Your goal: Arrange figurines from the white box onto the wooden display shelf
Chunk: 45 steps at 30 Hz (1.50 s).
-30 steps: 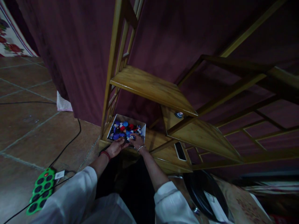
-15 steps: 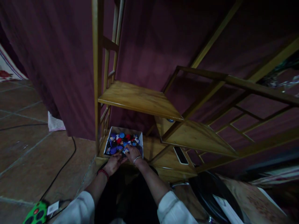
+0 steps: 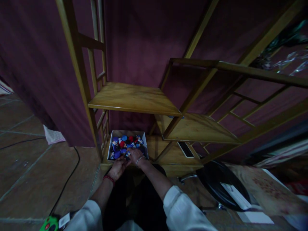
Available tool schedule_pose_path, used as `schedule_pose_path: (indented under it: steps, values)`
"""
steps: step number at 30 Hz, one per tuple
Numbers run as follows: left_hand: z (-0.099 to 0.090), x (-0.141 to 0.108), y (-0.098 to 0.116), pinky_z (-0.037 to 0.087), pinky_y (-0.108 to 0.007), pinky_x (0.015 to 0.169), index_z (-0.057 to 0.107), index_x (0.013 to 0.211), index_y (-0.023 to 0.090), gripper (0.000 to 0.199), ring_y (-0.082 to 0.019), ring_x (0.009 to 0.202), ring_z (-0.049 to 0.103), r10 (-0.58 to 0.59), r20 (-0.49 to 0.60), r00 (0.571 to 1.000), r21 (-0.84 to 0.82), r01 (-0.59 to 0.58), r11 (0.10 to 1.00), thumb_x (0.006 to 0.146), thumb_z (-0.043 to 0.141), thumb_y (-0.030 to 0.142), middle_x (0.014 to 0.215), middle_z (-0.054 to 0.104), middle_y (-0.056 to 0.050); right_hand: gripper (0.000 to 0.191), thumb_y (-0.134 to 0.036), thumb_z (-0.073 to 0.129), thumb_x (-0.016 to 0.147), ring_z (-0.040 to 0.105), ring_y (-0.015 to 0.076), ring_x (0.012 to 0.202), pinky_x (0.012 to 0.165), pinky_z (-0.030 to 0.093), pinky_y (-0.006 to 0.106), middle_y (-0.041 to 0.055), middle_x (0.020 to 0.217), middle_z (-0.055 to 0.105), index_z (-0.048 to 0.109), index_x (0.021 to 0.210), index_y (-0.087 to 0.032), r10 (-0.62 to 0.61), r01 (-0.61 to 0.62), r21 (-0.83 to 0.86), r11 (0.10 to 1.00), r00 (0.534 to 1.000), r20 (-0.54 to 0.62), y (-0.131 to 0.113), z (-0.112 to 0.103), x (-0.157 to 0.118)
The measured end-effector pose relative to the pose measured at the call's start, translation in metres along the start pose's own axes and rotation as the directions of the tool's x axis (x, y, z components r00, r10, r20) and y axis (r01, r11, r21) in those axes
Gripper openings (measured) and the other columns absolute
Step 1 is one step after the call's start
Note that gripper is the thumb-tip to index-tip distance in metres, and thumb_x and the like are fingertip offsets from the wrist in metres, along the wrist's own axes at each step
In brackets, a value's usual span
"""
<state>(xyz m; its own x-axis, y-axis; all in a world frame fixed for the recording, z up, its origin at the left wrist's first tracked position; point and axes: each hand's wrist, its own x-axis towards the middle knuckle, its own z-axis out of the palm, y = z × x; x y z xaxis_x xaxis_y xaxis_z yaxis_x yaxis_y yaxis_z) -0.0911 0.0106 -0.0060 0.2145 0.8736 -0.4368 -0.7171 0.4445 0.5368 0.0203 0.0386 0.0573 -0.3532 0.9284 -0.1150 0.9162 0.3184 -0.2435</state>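
A shallow white box [image 3: 145, 146] sits on the lowest wooden shelf, holding several small blue, purple and red figurines [image 3: 116, 154]. My right hand [image 3: 134, 156], a bracelet at its wrist, reaches over the front edge of the box. Its fingers are closed around a small blue-and-white figurine [image 3: 128, 154], which is partly hidden. Just to the left, my left hand [image 3: 119, 167] is at the box's front edge, below the right fingertips. Its fingers are bent together; whatever they hold is too dark and small to name.
Above the box is a wooden shelf board [image 3: 134, 98], with an upright post [image 3: 74, 61] on the left. A phone [image 3: 185, 149] lies on the lower shelf. At the right stands a black round seat [image 3: 221, 186]. A cable [image 3: 64, 183] and a green device [image 3: 49, 224] lie on the floor.
The view has shifted, so the shelf's upper part sits further left and the green device lower. Both hands stay at the box's front edge, with the right fingers slightly lower around the figurine.
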Motion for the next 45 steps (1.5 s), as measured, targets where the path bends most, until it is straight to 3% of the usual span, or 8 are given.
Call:
schedule_pose_path:
  steps: [10,20,26,34,45]
  values:
    - [-0.005,0.005,-0.002,0.040,-0.043,0.093,0.055,0.062,0.014,0.025,-0.009,0.063,0.057,0.002,0.056,0.998,-0.003,-0.002,1.000,0.067,0.045,-0.008,0.057,0.053,0.002,0.031,-0.015,0.046,0.075,0.057,0.0163,0.091,0.080,0.040,0.027,0.0060,0.097,0.063,0.056,0.104,-0.020,0.013,-0.015,0.102,0.995,1.000,0.025,0.010,0.001,0.002]
    - [-0.013,0.013,-0.003,0.037,-0.038,0.096,0.054,0.065,0.016,0.024,-0.009,0.068,0.058,-0.019,0.116,0.993,0.048,0.013,0.999,0.066,0.045,-0.007,0.060,0.054,0.002,0.028,-0.014,0.044,0.075,0.057,0.0181,0.092,0.077,0.042,0.026,0.0088,0.096,0.063,0.056,0.100,-0.016,-0.006,0.005,0.018,1.000,1.000,0.011,0.010,0.007,0.007]
    - [-0.007,0.011,-0.001,0.038,-0.036,0.095,0.054,0.067,0.016,0.025,-0.009,0.069,0.057,-0.004,0.095,0.995,0.050,-0.001,0.999,0.063,0.045,-0.008,0.064,0.057,0.002,0.027,-0.020,0.044,0.077,0.060,0.0210,0.086,0.071,0.044,0.029,0.0099,0.093,0.064,0.056,0.101,-0.016,0.106,-0.106,-0.003,0.994,0.994,-0.009,0.006,0.002,0.004]
    - [-0.004,0.010,0.002,0.037,-0.034,0.094,0.056,0.070,0.015,0.025,-0.009,0.071,0.057,-0.007,0.105,0.994,0.056,0.001,0.998,0.061,0.048,-0.006,0.070,0.059,0.002,0.025,-0.016,0.041,0.078,0.060,0.0216,0.084,0.070,0.045,0.029,0.0120,0.094,0.063,0.056,0.098,-0.014,0.055,-0.057,-0.075,0.996,0.998,-0.034,0.003,0.016,0.011]
    - [-0.011,0.017,-0.001,0.036,-0.039,0.096,0.058,0.066,0.016,0.023,-0.013,0.077,0.058,0.006,0.146,0.989,0.032,-0.011,0.999,0.057,0.049,-0.004,0.068,0.060,0.000,0.030,-0.020,0.049,0.075,0.058,0.0200,0.089,0.074,0.044,0.028,0.0109,0.099,0.061,0.053,0.103,-0.014,-0.038,0.039,-0.076,0.996,0.999,0.013,0.008,0.008,0.009]
